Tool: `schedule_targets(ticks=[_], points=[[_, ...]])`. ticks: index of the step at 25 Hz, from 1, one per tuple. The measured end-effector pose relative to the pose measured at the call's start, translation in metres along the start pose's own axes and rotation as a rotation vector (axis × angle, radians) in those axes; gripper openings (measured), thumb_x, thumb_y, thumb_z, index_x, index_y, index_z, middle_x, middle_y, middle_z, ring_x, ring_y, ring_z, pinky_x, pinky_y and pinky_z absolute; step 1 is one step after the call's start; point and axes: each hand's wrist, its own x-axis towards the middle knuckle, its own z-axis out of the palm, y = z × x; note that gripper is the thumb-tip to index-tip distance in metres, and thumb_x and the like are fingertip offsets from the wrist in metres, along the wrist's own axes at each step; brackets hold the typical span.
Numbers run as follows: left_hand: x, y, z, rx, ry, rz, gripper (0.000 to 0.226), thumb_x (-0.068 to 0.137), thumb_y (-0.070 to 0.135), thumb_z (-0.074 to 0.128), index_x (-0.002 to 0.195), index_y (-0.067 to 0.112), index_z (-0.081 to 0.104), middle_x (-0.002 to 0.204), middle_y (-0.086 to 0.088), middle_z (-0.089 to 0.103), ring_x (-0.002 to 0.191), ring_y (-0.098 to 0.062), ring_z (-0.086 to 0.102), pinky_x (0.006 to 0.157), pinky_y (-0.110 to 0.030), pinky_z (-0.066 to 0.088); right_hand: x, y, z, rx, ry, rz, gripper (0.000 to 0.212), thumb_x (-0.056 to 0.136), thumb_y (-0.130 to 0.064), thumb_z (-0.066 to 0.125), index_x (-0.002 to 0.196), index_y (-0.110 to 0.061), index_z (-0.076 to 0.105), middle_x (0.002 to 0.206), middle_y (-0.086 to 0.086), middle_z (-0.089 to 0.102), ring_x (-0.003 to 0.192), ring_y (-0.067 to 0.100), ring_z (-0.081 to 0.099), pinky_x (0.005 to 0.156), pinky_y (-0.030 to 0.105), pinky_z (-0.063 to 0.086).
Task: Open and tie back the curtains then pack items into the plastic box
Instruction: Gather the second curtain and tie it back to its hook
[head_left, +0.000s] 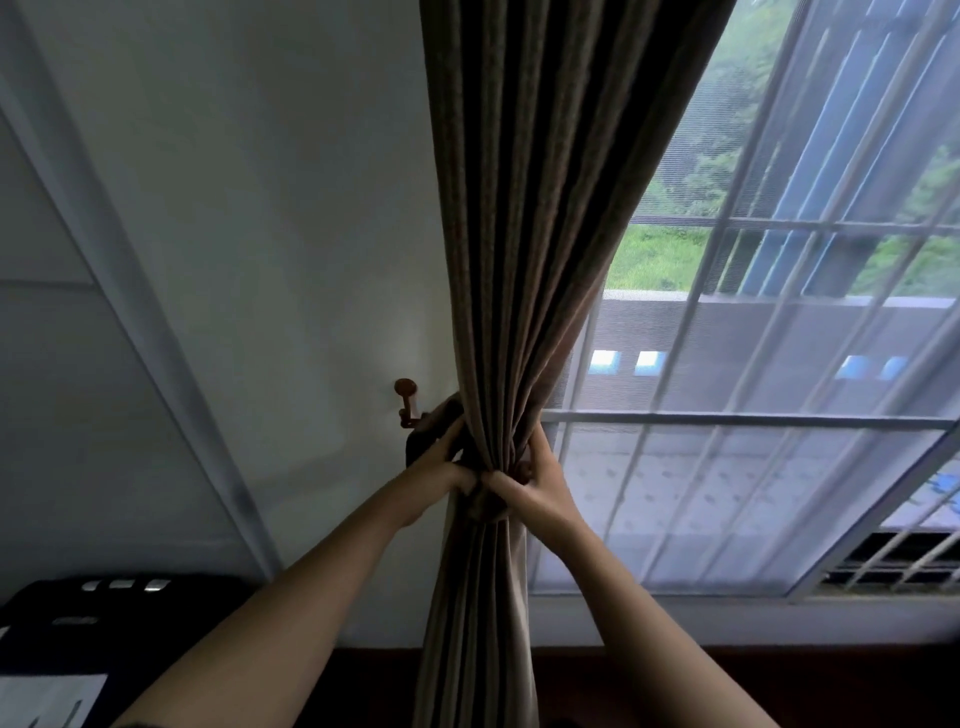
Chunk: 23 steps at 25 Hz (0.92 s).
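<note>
A brown curtain (524, 218) hangs gathered into a tight bunch at the left edge of the window. A dark tie-back band (434, 423) runs from a brown wall hook (407, 402) around the bunch. My left hand (441, 470) grips the band on the left of the bunch. My right hand (530, 480) holds the band's other end against the curtain's right side. The two hands meet at the front of the bunch. No plastic box is in view.
The window (753, 415) with white bars and a sheer screen fills the right side. A white wall (270, 249) lies to the left. A black object (104, 608) with papers sits at the lower left. A dark surface runs below the sill.
</note>
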Motion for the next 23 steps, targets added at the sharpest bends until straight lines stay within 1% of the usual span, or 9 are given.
schedule_targets(ticks=[2,4,8,10,13,15,18,21,23], points=[[-0.002,0.006,-0.006,0.158,-0.198,-0.088,0.088,0.064,0.009,0.071,0.141,0.028,0.034,0.125,0.019,0.044,0.124,-0.01,0.044,0.096,-0.031,0.048,-0.004,-0.004,-0.014,0.019,-0.136,0.042,0.074,0.054,-0.013,0.062,0.121,-0.042,0.048,0.099,-0.007,0.065,0.089,0.014,0.061,0.068,0.021,0.05],[0.001,0.008,-0.007,0.301,-0.26,-0.11,0.088,0.066,0.017,0.081,0.14,0.027,0.033,0.118,0.022,0.048,0.117,-0.004,0.047,0.095,-0.022,0.045,-0.001,-0.009,-0.026,0.003,-0.209,0.061,0.082,0.045,-0.015,0.057,0.124,-0.034,0.049,0.11,-0.006,0.062,0.106,0.014,0.057,0.072,0.019,0.047],[0.01,0.003,0.005,0.345,-0.107,0.013,0.075,0.058,0.035,0.086,0.125,0.024,0.055,0.111,0.008,0.066,0.106,-0.004,0.062,0.09,-0.028,0.053,0.011,-0.019,-0.039,-0.022,-0.299,0.094,0.079,0.051,-0.001,0.043,0.127,-0.023,0.047,0.117,0.005,0.06,0.116,0.02,0.054,0.088,0.024,0.05],[0.013,0.001,0.016,0.252,-0.014,0.044,0.061,0.059,0.026,0.087,0.115,0.017,0.063,0.104,0.001,0.071,0.097,-0.006,0.067,0.082,-0.023,0.054,0.015,-0.024,-0.046,-0.054,-0.344,0.109,0.079,0.055,0.0,0.041,0.129,-0.027,0.044,0.118,0.003,0.06,0.114,0.015,0.056,0.09,0.029,0.051],[0.012,0.007,0.038,0.114,0.107,0.13,0.027,0.066,-0.002,0.079,0.091,0.003,0.069,0.085,-0.022,0.07,0.071,-0.009,0.069,0.067,-0.014,0.054,0.018,-0.032,-0.056,-0.109,-0.388,0.119,0.073,0.066,0.005,0.04,0.129,-0.031,0.039,0.116,-0.007,0.057,0.104,0.0,0.056,0.07,0.013,0.05],[0.009,0.015,0.049,0.045,0.146,0.141,0.02,0.069,-0.015,0.071,0.074,0.003,0.063,0.07,-0.02,0.061,0.051,-0.001,0.059,0.055,-0.011,0.049,0.02,-0.03,-0.056,-0.166,-0.363,0.093,0.074,0.069,0.009,0.039,0.135,-0.024,0.038,0.124,-0.004,0.051,0.103,0.002,0.056,0.073,0.012,0.05],[0.006,0.021,0.048,-0.046,0.082,0.169,0.01,0.073,-0.02,0.062,0.074,-0.013,0.056,0.051,-0.03,0.048,0.042,-0.024,0.051,0.046,-0.023,0.046,0.025,-0.017,-0.052,-0.252,-0.219,-0.012,0.076,0.072,0.023,0.029,0.136,-0.016,0.04,0.134,0.008,0.04,0.106,0.017,0.056,0.079,0.01,0.049],[0.0,0.02,0.042,-0.063,0.067,0.153,0.012,0.073,-0.02,0.061,0.082,-0.019,0.054,0.058,-0.039,0.049,0.048,-0.028,0.052,0.048,-0.029,0.046,0.035,-0.007,-0.048,-0.331,-0.202,-0.066,0.065,0.081,0.018,0.033,0.125,-0.03,0.04,0.114,-0.005,0.052,0.095,-0.001,0.056,0.077,0.009,0.048],[-0.005,0.018,0.042,-0.074,0.096,0.144,0.011,0.072,-0.019,0.062,0.08,-0.02,0.053,0.061,-0.045,0.048,0.051,-0.045,0.051,0.053,-0.031,0.046,0.043,-0.007,-0.045,-0.407,-0.219,-0.071,0.052,0.083,0.01,0.044,0.108,-0.036,0.04,0.089,-0.011,0.055,0.077,-0.003,0.054,0.068,0.016,0.048]])
